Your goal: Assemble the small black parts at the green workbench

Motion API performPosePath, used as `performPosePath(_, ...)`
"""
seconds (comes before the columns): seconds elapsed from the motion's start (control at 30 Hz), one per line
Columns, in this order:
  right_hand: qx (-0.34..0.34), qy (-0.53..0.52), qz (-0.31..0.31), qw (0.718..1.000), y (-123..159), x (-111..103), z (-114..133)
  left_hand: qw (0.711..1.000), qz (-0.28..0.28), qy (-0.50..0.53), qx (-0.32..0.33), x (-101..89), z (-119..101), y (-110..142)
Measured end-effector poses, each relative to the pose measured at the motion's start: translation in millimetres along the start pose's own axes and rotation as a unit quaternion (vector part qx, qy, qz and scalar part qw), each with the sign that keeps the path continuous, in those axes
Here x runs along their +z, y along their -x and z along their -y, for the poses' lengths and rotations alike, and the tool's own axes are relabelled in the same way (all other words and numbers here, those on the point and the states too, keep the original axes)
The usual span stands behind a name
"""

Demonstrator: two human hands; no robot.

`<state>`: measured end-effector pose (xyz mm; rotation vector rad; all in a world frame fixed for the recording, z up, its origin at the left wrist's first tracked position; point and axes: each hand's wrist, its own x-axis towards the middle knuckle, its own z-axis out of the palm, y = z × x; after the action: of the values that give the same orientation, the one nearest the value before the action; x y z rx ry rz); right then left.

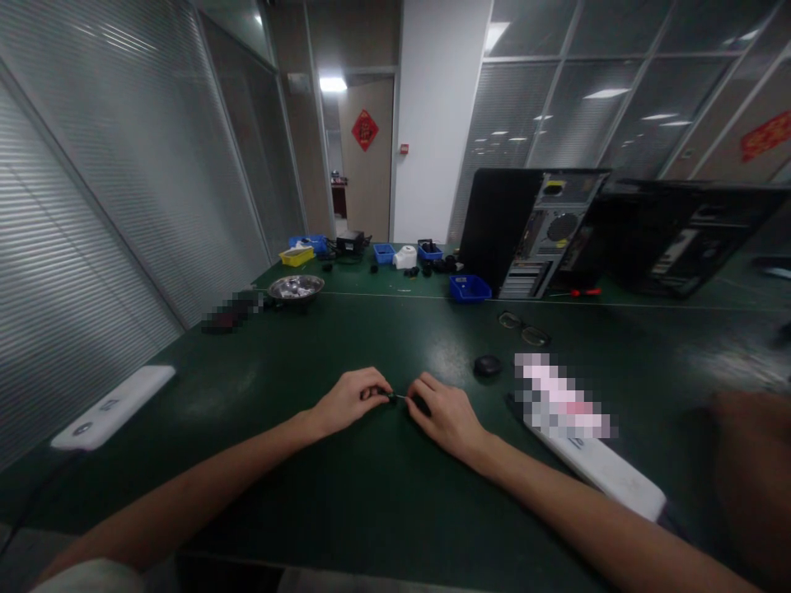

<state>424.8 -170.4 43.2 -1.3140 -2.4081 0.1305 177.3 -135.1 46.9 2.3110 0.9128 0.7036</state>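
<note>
Over the middle of the green tabletop (pixel 297 486), my left hand (pixel 353 400) is closed in a pinch on a small dark piece (pixel 392 398), too small for me to tell its kind. Facing it from the right, my right hand (pixel 448 413) pinches a thin light-coloured pin (pixel 401 397) between thumb and fingertips. The pin spans the narrow gap between both hands and reaches the dark piece. Whether it is inside the piece or only touching it, I cannot tell. A black computer mouse (pixel 488 366) lies beyond my right hand.
Glasses (pixel 524 328) and a long white device (pixel 609 469) lie right; another white device (pixel 114 408) lies left. A metal bowl (pixel 297 287), blue bin (pixel 470 288) and computer tower (pixel 525 235) stand farther back. Another person's blurred arm (pixel 751 461) is at the right edge.
</note>
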Motion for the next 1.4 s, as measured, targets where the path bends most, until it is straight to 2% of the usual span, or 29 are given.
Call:
performPosePath(0.23, -0.016, -0.012, 0.007, 1.000, -0.3, -1.3, 0.8, 0.999, -0.003, 0.023, 0.029, 2.1, -5.9, 1.0)
performPosePath(0.63, -0.057, -0.040, 0.025, 0.997, 1.5, -2.0, 0.9, 0.998, -0.011, 0.055, 0.023, 8.6, -4.8, 1.9)
performPosePath(0.73, -0.065, -0.040, 0.022, 0.997, 1.3, -1.1, 1.2, 0.998, -0.005, 0.042, 0.041, 10.0, -7.4, 0.5)
performPosePath(1.0, 0.004, 0.000, -0.032, 0.999, 0.0, 5.2, -3.6, 0.999, 0.006, -0.032, 0.042, 8.2, -13.2, 0.4)
performPosePath(1.2, 0.013, 0.040, -0.021, 0.999, 0.8, 6.5, -4.9, 0.996, 0.034, -0.072, 0.041, 11.0, -16.0, -0.2)
performPosePath(1.4, 0.032, 0.052, -0.019, 0.998, 2.0, 1.7, -1.1, 0.998, 0.022, -0.052, 0.020, 9.5, -17.8, 0.1)
